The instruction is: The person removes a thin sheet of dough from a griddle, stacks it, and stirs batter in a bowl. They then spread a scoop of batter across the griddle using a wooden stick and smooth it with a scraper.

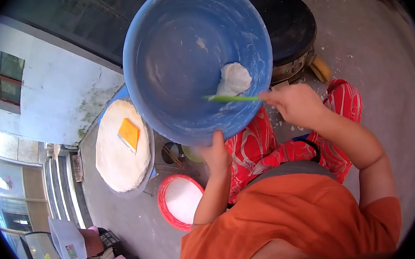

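Observation:
My left hand [215, 151] grips the near rim of a large blue plastic basin [180, 48] and holds it tilted up toward me. My right hand [294, 104] holds a green stick-like scraper [232, 98] whose tip reaches into the basin. A lump of white dough [233, 79] clings to the basin's inner wall just above the scraper. Smears of white batter line the basin's right rim.
A round black griddle [287, 21] stands behind the basin. A stack of thin white pancakes [118, 152] with an orange card [129, 134] on top lies to the left. A red-rimmed bowl [180, 198] of white batter sits on the concrete floor. My red patterned trousers [293, 146] show below.

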`<state>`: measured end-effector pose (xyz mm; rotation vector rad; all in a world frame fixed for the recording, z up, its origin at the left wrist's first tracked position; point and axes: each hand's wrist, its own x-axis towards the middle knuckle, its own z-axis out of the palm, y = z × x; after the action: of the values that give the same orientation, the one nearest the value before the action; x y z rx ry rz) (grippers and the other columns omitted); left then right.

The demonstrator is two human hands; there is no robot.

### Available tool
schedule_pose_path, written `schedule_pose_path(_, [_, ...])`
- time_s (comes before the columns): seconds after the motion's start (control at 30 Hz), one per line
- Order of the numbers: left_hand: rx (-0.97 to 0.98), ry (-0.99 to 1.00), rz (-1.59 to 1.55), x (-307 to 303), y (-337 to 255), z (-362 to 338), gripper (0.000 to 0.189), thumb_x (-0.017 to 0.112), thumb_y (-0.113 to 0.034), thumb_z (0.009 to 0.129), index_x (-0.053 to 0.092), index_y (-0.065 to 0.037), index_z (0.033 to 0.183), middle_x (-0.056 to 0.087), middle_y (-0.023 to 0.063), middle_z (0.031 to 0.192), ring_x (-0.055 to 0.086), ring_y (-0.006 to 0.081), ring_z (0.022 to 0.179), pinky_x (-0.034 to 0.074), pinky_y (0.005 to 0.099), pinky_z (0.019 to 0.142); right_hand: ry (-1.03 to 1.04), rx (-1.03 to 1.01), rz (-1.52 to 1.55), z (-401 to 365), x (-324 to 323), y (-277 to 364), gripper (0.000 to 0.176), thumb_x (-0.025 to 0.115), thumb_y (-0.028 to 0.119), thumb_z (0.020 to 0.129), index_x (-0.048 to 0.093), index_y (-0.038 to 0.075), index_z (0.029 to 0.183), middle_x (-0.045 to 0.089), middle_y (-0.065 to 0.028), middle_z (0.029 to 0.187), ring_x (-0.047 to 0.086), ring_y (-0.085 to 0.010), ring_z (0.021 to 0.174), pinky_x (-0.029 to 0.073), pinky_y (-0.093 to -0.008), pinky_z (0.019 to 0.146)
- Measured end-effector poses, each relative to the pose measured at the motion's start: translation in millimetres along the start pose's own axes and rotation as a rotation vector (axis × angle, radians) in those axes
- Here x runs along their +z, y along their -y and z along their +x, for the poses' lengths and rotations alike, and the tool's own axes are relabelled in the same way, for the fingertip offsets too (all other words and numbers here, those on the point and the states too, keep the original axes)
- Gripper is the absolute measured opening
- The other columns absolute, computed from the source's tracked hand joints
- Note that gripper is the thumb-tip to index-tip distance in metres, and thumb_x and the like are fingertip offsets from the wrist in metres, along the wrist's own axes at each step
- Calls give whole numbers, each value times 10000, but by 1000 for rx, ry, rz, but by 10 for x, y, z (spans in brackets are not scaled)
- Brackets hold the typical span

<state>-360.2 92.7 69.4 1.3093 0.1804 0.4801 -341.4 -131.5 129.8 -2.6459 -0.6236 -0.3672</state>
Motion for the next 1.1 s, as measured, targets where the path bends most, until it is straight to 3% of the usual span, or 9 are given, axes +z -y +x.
schedule_pose_path(0.1, [30,-10,27,10,-22,30,427,477,38,709,386,36,1126,481,114,1044,537,220,903,494,325,721,203,-57,84,32,-20,46,270,486,139,744,614,144,982,577,-123,640,591,-277,637,461,-387,554])
schedule_pose_path(0.23, [-37,-35,-28,64,-113,186,445,483,35,702,379,30,1135,479,115,1050,537,226,904,499,346,716,44,49,-20,231,83,-108,228,524,152,775,625,135,979,589,-140,675,590,-288,649,456,-383,568])
schedule_pose_path(0.33, [-41,1,10,142,-263,370,471,488,5,738,337,58,1181,447,148,1138,495,235,991,396,316,865,-81,83,423,441,98,-148,273,498,94,818,569,84,1081,598,-107,705,587,-218,611,457,-317,544])
schedule_pose_path(0.4, [-166,-107,-167,235,-337,559,472,472,3,737,338,16,1190,454,156,1124,532,260,948,490,359,746,301,443,1458,620,-6,-155,349,453,53,847,459,30,1195,579,-59,755,536,-124,577,448,-238,542])
schedule_pose_path(0.5, [-218,-100,-228,124,-93,1007,485,468,6,730,331,-14,1195,456,154,1111,548,279,925,535,389,627,229,339,1584,781,-45,-87,420,460,83,872,351,8,1271,553,-29,803,483,-58,607,398,-163,516])
schedule_pose_path(0.77, [-483,-385,-169,-511,1390,1925,459,488,-10,722,359,-48,1160,481,160,1061,564,309,864,530,432,583,294,738,1178,764,558,-471,298,424,109,874,475,30,1157,563,-26,677,421,-46,413,319,-172,372])
schedule_pose_path(0.83, [-725,-437,-152,-710,1880,2008,295,494,-51,755,431,9,1037,492,182,1054,550,315,905,513,463,688,367,806,1162,737,727,-561,277,442,125,869,490,9,1116,569,-24,667,418,-42,392,320,-170,356])
schedule_pose_path(1.03, [-1027,-586,-562,-914,2946,2044,274,483,-61,771,456,-5,1037,516,170,1043,558,335,912,519,510,701,520,851,1083,840,1245,-753,214,453,105,865,526,1,1037,595,-35,700,496,-55,480,377,-174,412])
schedule_pose_path(1.1, [-1011,-588,-577,-932,3177,1973,294,524,-122,800,449,-10,1061,520,168,1051,553,325,928,518,487,714,492,686,1012,908,1451,-796,208,469,100,858,544,-7,1021,598,-29,709,520,-63,568,406,-203,495])
